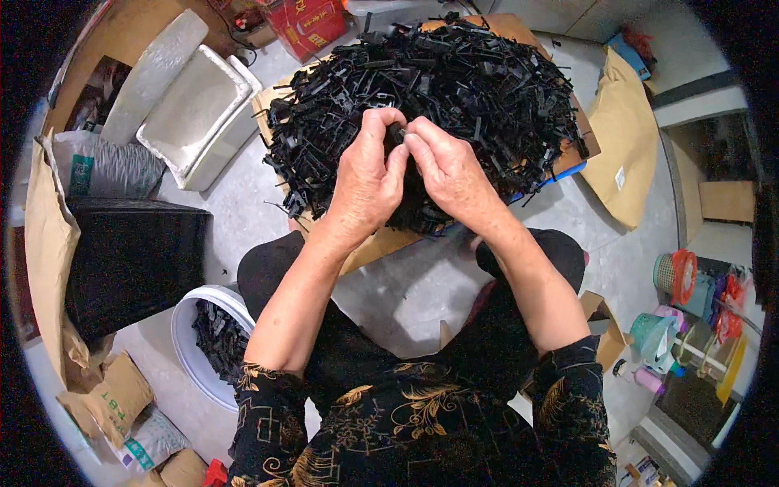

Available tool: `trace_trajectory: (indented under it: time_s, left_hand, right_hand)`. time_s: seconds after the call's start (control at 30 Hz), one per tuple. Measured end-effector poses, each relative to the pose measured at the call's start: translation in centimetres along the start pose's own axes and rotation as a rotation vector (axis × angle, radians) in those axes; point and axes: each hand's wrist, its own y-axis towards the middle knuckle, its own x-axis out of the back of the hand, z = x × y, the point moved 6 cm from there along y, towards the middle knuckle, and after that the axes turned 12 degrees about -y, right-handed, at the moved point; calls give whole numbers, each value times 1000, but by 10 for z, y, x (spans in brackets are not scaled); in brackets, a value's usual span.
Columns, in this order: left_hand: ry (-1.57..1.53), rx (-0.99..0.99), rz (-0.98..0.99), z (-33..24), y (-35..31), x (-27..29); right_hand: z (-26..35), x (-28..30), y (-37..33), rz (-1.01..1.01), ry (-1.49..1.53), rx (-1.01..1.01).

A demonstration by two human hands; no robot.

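Note:
A big heap of small black plastic parts (454, 81) lies in front of me, many with thin sticks attached. Over its near side, my left hand (372, 166) and my right hand (446, 166) meet at the fingertips. Between them they pinch one small black plastic part (395, 131), mostly covered by the fingers. Thumb and forefinger of each hand are pressed together on it. By my left knee stands a white bucket (180, 329) with more black parts (217, 341) inside.
Cardboard (381, 247) lies under the heap. A white foam box (182, 134) and a black crate (138, 260) stand at left. On the right are a brown paper sack (623, 138), an open carton (613, 341) and baskets (667, 274). A red box (308, 28) stands behind.

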Motion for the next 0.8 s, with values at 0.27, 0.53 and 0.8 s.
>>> trace_trajectory:
  time_s: [0.27,0.53,0.8]
  left_hand:
    - [-593,133,-81,13,4,-1]
    - [-1240,448,-12,18,0,3]
    - [-1053,503,265,8,-7,-14]
  right_hand:
    - [-1,8,-1,-108,148,-40]
    - [-10,8,-9,80,603,-124]
    - [-7,14,-5,132,707,-131]
